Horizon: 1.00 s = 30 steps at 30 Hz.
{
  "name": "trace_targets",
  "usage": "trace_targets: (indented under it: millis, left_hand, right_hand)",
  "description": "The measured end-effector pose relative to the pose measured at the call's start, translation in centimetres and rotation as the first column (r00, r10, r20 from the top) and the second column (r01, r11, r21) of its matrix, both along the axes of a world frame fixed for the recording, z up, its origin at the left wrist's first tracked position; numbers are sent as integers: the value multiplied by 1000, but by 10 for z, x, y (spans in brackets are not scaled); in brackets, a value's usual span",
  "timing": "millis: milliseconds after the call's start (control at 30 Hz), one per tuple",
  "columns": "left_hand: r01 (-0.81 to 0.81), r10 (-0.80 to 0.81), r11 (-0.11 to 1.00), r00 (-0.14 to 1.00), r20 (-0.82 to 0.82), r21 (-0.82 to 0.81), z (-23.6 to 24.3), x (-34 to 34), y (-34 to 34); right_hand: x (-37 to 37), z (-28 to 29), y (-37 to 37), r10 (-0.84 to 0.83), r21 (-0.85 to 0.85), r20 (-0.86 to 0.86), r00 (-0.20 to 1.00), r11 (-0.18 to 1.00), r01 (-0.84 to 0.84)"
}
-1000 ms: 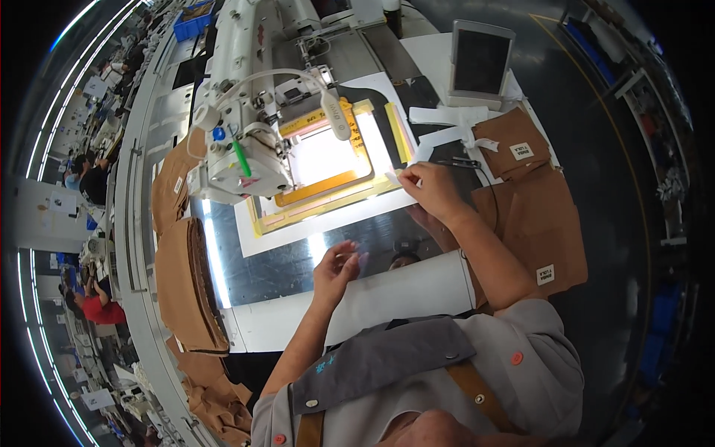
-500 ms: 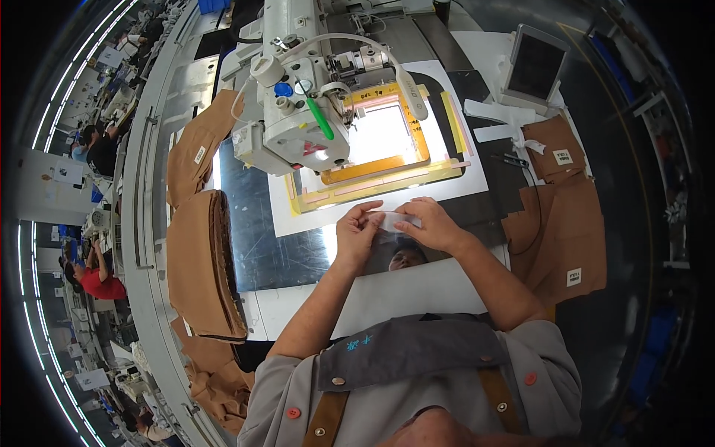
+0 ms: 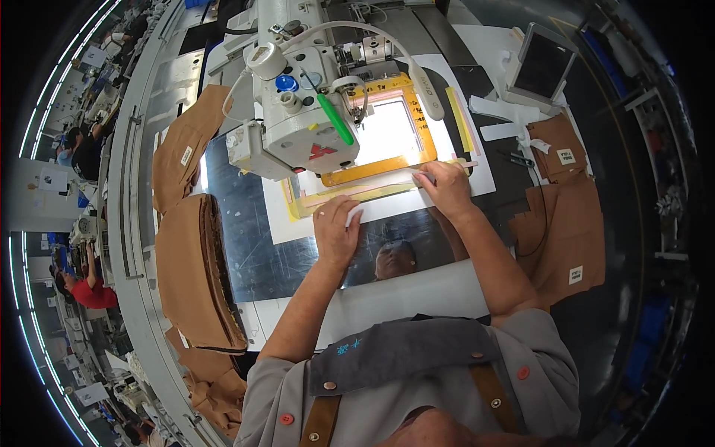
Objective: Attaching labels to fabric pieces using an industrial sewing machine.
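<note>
My left hand (image 3: 337, 232) rests on the near edge of a white sheet (image 3: 292, 228), fingers curved and thumb apart, with nothing seen in it. At the near right corner of an orange-yellow frame (image 3: 377, 170), my right hand (image 3: 449, 188) is closed in a pinch. What its fingertips hold is too small and hidden to make out. Strips of yellow and pink tape (image 3: 328, 200) border the frame on the sheet. Above its left side stands the white head of a sewing machine (image 3: 309, 112), with a green-handled tool (image 3: 334, 119) leaning on it.
A thick stack of brown fabric pieces (image 3: 190, 272) lies at the left, another brown piece (image 3: 186, 149) behind it. Brown labelled pieces (image 3: 570, 231) are on the right, with white strips (image 3: 499, 112) and a screen (image 3: 542, 65) beyond. The shiny metal plate (image 3: 257, 253) lies before me.
Both hands held a small white piece together over the metal plate. Now they are apart: the left has moved left to the sheet, the right forward and right to the frame's corner.
</note>
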State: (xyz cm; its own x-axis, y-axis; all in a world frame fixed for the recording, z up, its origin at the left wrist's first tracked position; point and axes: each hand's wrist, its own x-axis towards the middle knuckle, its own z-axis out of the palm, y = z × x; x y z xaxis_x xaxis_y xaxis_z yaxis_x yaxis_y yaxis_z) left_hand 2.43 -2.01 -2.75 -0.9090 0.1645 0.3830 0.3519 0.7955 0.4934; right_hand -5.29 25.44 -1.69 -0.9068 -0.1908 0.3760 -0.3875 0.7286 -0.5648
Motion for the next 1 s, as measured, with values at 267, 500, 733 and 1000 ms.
trace_targets:
  millis: [267, 500, 733, 1000]
  left_hand:
    - [126, -94, 926, 990, 107, -356, 4, -8, 15]
    - [214, -171, 924, 973, 156, -317, 4, -18, 16]
    - [166, -98, 916, 976, 196, -365, 7, -27, 18]
    - [202, -114, 919, 959, 261, -339, 6, -30, 17]
  right_hand:
    - [26, 16, 1, -19, 107, -252, 968, 993, 47]
    - [49, 0, -5, 136, 280, 13, 991, 951, -134]
    - [22, 0, -1, 139, 445, 163, 977, 873, -199]
    - [-1, 5, 17, 224, 513, 226, 948, 800, -311]
